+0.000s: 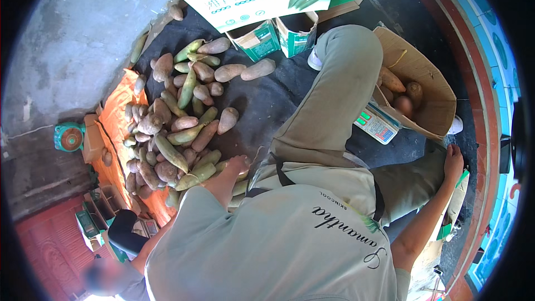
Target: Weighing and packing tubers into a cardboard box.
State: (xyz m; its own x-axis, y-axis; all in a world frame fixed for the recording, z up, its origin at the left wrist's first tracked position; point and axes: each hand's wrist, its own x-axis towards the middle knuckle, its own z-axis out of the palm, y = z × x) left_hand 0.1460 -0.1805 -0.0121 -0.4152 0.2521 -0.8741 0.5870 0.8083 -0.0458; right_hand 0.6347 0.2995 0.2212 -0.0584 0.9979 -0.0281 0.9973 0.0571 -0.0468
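Note:
On the left lies a heap of green and reddish radishes [167,159], several with thin root tails. My left hand [236,165] is at the heap's right edge, its fingers curled on a radish that they mostly hide. A thin root tail rises beside those fingers. Over on the right, my right hand [454,163] lies on my bent knee with nothing in it, fingers stretched out. Between my legs an open cardboard box [436,112] holds several reddish radishes [393,80]. It appears to sit on a digital scale [377,126] with a lit green display.
Green-and-white cartons [262,42] stand ahead, with a large printed carton panel [239,0] above them. An orange sheet [114,134] lies under the heap's left side. A teal round device [71,138] is near the wall. Another person [106,276] is at lower left.

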